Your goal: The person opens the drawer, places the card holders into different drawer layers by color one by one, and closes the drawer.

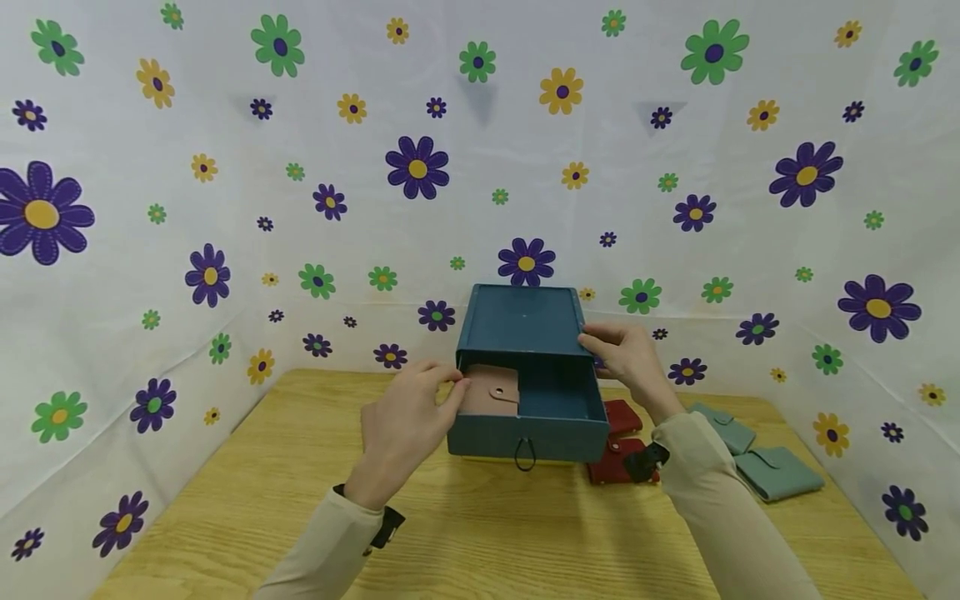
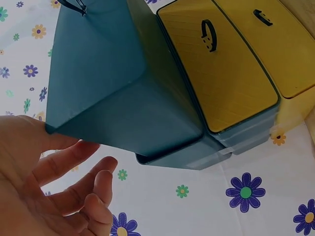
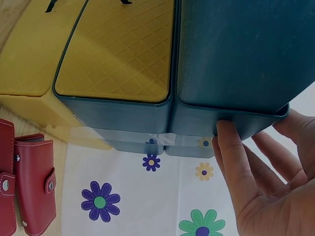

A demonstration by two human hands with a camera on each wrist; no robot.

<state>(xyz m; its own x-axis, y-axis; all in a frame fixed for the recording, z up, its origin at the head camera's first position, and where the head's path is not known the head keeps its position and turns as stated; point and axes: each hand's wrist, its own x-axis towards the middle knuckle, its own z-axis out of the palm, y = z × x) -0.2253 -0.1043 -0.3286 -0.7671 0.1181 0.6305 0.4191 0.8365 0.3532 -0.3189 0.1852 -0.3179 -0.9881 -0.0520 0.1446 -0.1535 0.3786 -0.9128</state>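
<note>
The blue top drawer (image 1: 491, 439) of a small drawer cabinet (image 1: 523, 321) is pulled out toward me, a black loop on its front. A pink card holder (image 1: 487, 390) with a snap strap lies in the drawer's left part. My left hand (image 1: 411, 414) is at the drawer's left rim, thumb and forefinger close over the holder's edge. In the left wrist view the drawer wall hides part of the thumb, while the other fingers are loosely bent. My right hand (image 1: 628, 360) grips the cabinet's upper right edge, thumb on top and fingers against the side wall (image 3: 197, 120).
Two red card holders (image 1: 609, 467) lie right of the cabinet, partly behind my right wrist. Farther right lie two grey-green ones (image 1: 780, 473). Yellow drawer fronts (image 2: 221, 64) with black loops sit under the blue drawer. A flowered white curtain (image 1: 480, 225) surrounds the wooden table (image 1: 465, 542).
</note>
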